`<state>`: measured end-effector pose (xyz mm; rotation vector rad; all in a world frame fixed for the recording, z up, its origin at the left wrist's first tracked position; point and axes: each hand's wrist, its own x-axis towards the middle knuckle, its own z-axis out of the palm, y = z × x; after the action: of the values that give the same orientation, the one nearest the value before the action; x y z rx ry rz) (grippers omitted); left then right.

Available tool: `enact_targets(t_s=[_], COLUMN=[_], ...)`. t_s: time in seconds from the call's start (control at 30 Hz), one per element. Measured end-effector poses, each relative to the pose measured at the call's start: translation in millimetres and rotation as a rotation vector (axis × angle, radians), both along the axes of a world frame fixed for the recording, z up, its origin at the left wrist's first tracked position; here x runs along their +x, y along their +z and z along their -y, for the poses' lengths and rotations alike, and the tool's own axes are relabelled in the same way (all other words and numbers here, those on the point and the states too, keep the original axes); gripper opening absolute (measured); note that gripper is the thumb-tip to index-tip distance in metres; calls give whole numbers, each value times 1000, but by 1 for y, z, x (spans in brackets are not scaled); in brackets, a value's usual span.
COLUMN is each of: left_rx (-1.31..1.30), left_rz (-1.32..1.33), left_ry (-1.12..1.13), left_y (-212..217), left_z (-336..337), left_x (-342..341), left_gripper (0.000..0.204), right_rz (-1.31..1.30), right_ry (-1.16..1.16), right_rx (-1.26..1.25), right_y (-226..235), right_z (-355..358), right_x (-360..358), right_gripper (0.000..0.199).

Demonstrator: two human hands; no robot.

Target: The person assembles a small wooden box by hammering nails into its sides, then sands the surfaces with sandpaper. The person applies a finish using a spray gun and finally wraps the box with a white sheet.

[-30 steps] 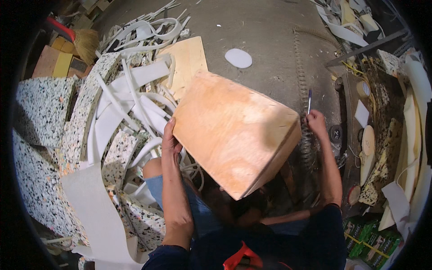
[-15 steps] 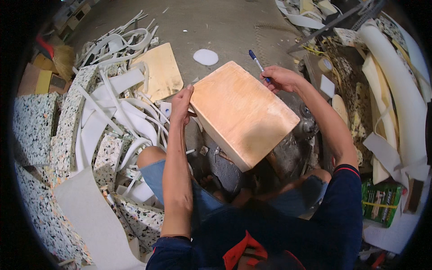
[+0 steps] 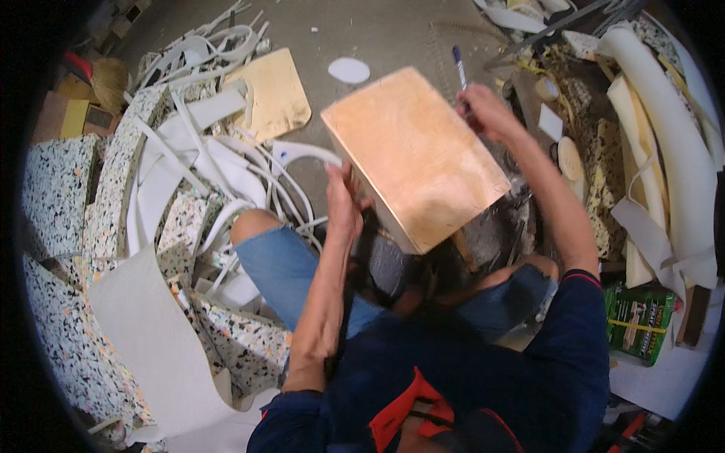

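A thick rectangular wooden board (image 3: 414,151) is propped over my knees, its pale orange face turned up. My left hand (image 3: 343,204) grips its near left edge, fingers wrapped under the side. My right hand (image 3: 487,112) sits at the board's far right corner and holds a blue-and-white pen (image 3: 458,66) upright, tip down near the edge. I am seated in blue denim shorts (image 3: 287,268) and a dark blue sleeve.
Speckled foam blocks (image 3: 53,189) and white foam strips (image 3: 226,162) pile up on my left. A thin tan sheet (image 3: 276,94) and a white oval piece (image 3: 349,70) lie on the concrete floor ahead. White foam rolls (image 3: 664,128) and a green packet (image 3: 640,321) lie at right.
The board has swung from a steep tilt to lie flatter over my knees. My right hand with the pen has come in from the right to the board's far corner.
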<state>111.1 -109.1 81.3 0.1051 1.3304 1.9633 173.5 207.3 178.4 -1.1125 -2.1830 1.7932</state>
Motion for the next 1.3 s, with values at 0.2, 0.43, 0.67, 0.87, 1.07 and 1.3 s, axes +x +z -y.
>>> enact_targets(t_s=[0.2,0.43,0.67,0.87,1.07,1.3], left_rx=[4,-71,-577,-1208,-1315,-1345], left_rz=[-212,-173,-505,-1178,-1288,-1432], left_ry=[-90,-266,-372,-954,-985,-1186], left_y=[50,17,-131,-241,-264,-250], left_z=[-40,-99,-48,-15,-23,-26], left_x=[-80,-166,-247,-265,-251,-244], left_gripper=[131,128,79,55,42,33], right_rz=[-203,-209,-285,435,585,464], right_ry=[-91,-329,-461,-165,546,463], right_rx=[120,-160,-223,285,706,779], right_y=[33,-13,-71,-181,-294,-317], right_z=[-17,-22,-49,64,183,201], right_x=[-4,-48,1,153,192,160], right_gripper=[26,24,19,22,27,34])
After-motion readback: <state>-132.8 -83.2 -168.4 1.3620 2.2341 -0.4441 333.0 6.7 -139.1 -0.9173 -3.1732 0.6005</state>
